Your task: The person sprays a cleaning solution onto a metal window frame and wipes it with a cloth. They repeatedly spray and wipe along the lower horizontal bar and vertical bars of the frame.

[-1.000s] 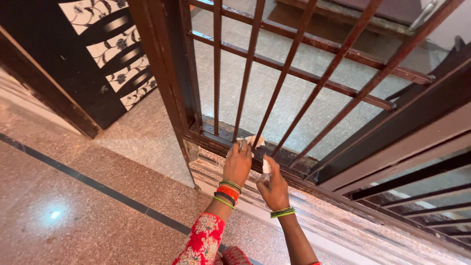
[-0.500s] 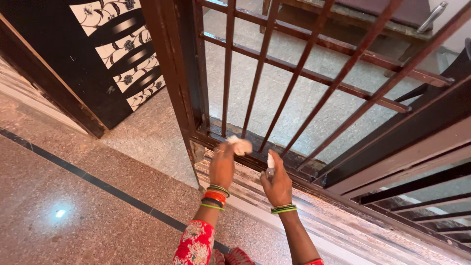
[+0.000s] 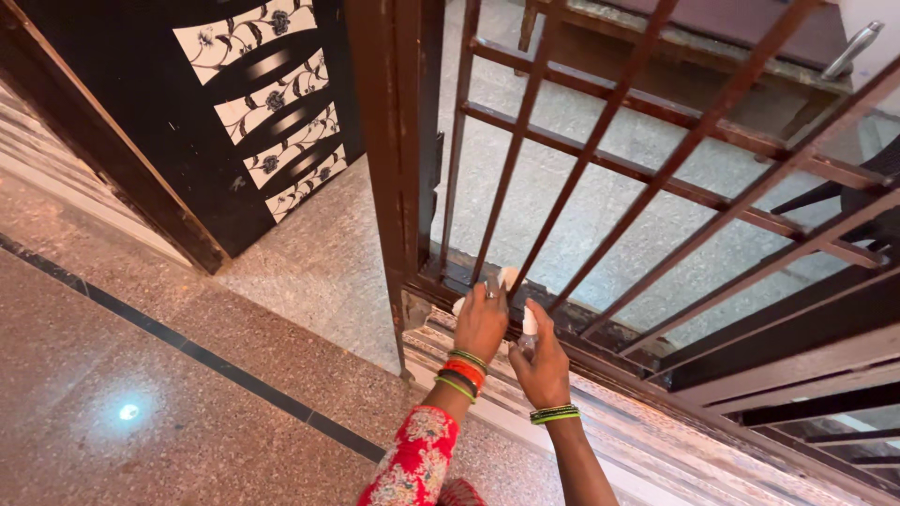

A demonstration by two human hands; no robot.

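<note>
At the gate's bottom rail, left hand presses a cloth.

Obscured items at the gate's bottom rail

The left hand is covering most of the white cloth; the right hand is hiding the spray bottle below its cap.
</note>
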